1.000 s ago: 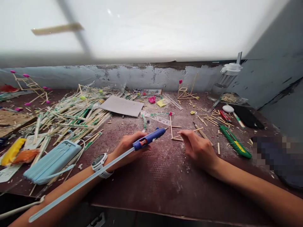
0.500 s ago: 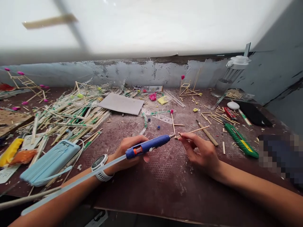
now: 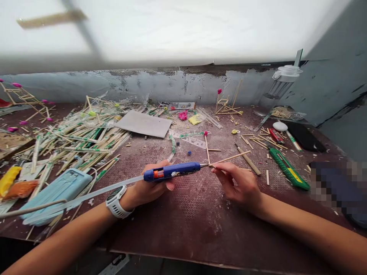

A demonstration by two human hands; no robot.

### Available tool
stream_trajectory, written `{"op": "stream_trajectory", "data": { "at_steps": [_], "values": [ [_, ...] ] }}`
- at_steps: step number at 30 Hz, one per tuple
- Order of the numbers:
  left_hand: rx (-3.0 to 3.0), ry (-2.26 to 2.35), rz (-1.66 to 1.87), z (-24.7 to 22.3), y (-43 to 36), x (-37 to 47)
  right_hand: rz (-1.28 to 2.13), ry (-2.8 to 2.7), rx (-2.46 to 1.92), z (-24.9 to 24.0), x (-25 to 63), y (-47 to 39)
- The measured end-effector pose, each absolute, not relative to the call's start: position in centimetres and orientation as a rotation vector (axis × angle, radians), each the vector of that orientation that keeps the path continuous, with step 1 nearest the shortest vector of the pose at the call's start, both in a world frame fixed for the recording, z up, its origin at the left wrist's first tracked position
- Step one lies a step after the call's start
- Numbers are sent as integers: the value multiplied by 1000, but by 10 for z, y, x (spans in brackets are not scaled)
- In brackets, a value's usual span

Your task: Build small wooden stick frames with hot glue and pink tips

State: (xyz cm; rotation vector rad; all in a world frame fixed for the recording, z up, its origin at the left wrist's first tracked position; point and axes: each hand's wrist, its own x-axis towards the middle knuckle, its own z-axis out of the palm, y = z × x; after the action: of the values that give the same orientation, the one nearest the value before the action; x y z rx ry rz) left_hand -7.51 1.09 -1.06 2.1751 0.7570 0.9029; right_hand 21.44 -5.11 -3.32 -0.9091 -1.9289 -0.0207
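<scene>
My left hand (image 3: pixel 150 189) is wrapped round a blue hot glue gun (image 3: pixel 177 170), with a long translucent glue stick (image 3: pixel 94 196) running out of its back end. The gun's metal nozzle points right and meets the corner of a small frame of thin wooden sticks (image 3: pixel 207 147), topped by a red ball (image 3: pixel 205 133). At that same corner, the thumb and fingers of my right hand (image 3: pixel 239 185) pinch a thin wooden stick, mostly hidden by the fingers. A longer stick (image 3: pixel 233 156) slants away to the right just beyond them.
A light-blue case (image 3: pixel 61 191) and a heap of wooden sticks (image 3: pixel 83 133) lie left. On the right are a green utility knife (image 3: pixel 288 168), a wood-handled tool (image 3: pixel 249 160) and a red lighter (image 3: pixel 275 136). A grey board (image 3: pixel 145 124) and a jug (image 3: pixel 279 89) stand further back.
The pinched stick in my right hand has come to the frame's corner. The glue gun has tilted flatter, its nozzle now at that corner. The view has shifted slightly.
</scene>
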Motion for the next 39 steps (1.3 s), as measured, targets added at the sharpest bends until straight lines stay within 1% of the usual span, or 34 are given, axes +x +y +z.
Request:
{"op": "stream_trajectory", "data": {
  "at_steps": [9,25,39],
  "values": [
    [2221,779,850,-11,13,-78,-30,-1951,-902,-34,216,-51],
    [2250,770,879,-10,13,-76,-16,-1935,-924,-35,214,-51],
    [2248,821,807,-11,13,-78,-26,-1945,-957,-36,214,-52]
  ]
}}
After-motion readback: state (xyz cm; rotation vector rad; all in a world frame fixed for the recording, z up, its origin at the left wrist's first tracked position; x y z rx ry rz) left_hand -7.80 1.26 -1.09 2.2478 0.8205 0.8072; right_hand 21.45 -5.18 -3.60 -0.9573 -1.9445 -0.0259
